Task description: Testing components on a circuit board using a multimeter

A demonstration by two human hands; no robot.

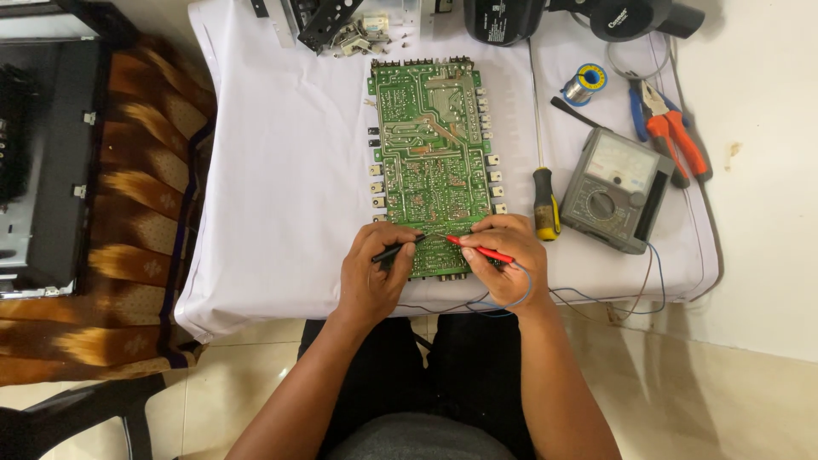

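Circuit board (pixel 432 162): solder side up on worktop (pixel 281 170), exposing joints. Left hand (pixel 372 271) fingers grasp black probe (pixel 397 250), right hand (pixel 503 255) fingers red probe (pixel 480 250), pen-style, tips on board; multimeter (pixel 615 189) angled beside for reading.

Both hands press probes (black left (pixel 397 250), red right (pixel 480 250)) onto the green circuit board (pixel 430 145).

The one display is the pale rectangular dial window of the grey analog multimeter (pixel 615 189), lying tilted on the counter (pixel 281 170) right of the green circuit board (pixel 432 162). At the counter's far edge, a black device (pixel 503 19) and a black rounded tool (pixel 626 17) each carry small white printed markings.
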